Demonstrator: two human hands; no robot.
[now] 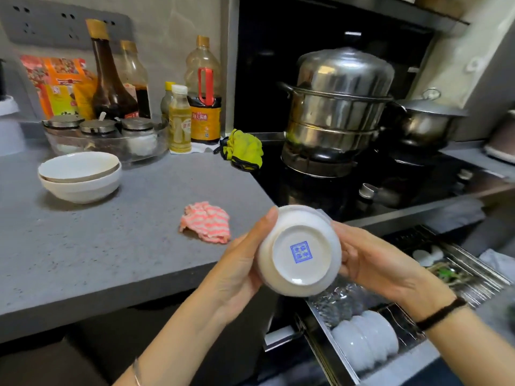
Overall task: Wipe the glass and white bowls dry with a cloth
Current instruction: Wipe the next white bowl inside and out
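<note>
A white bowl [299, 252] was cupped between left grip [245, 263] and right grip [376, 263], both curled round it, just off the surface's [97, 246] front right corner. Wiping was judged not begun: the cloth [206, 225], unheld near that corner, would need fetching first.

The white bowl [299, 252] is gleaming with a smooth, glossy ceramic glaze, and the two stacked white bowls [79, 176] are showing the same sheen. The grey countertop [111, 246] is looking matt and finely speckled like stone, with the pink striped cloth [206, 225] lying soft and crumpled on it. The steamer pot [337, 107] is shining as polished metal, mirroring the light
</note>
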